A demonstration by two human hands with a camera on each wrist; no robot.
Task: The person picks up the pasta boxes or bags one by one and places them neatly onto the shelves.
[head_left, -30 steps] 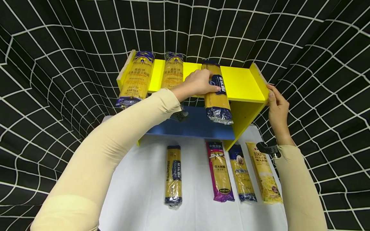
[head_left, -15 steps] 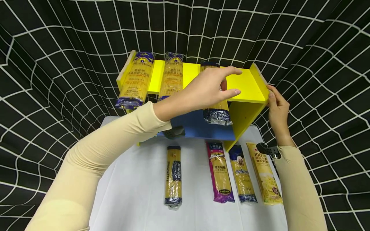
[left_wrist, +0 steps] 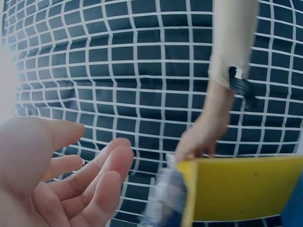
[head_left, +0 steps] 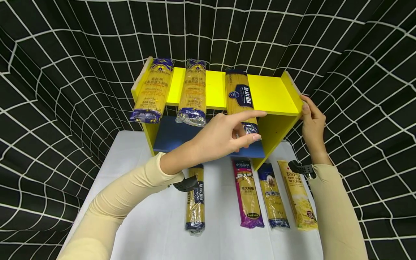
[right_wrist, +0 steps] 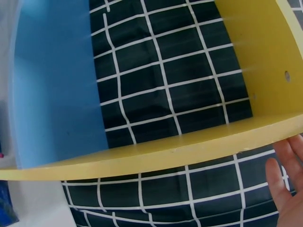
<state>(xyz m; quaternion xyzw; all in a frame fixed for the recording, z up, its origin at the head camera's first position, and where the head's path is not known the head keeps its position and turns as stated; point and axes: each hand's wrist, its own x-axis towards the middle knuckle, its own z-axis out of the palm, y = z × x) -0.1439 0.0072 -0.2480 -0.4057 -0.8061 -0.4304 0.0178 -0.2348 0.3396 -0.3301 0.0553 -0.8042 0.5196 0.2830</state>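
In the head view my left hand (head_left: 224, 133) hangs in front of the yellow top shelf, fingers loosely spread and holding nothing. Just behind it a La Sicilia spaghetti pack (head_left: 238, 90) lies on that shelf, its lower end partly hidden by the fingers. The left wrist view also shows the left palm (left_wrist: 80, 189) bare. My right hand (head_left: 313, 126) touches the outside of the shelf unit's yellow right side panel (head_left: 279, 133) near its top corner. In the right wrist view its fingers (right_wrist: 286, 158) go out of sight behind the panel's edge.
Two other spaghetti packs, a left one (head_left: 154, 90) and a middle one (head_left: 193, 90), lie on the top shelf. Below is a blue shelf (head_left: 172, 133). On the white table (head_left: 221, 238) lie another La Sicilia pack (head_left: 195, 213), a pink-purple pack (head_left: 248, 195), an Ankara pack (head_left: 273, 195) and a yellow pack (head_left: 297, 195).
My left hand has let go of the La Sicilia pack on the top shelf and drawn back down toward me. The pack stays there; my right hand has not moved.
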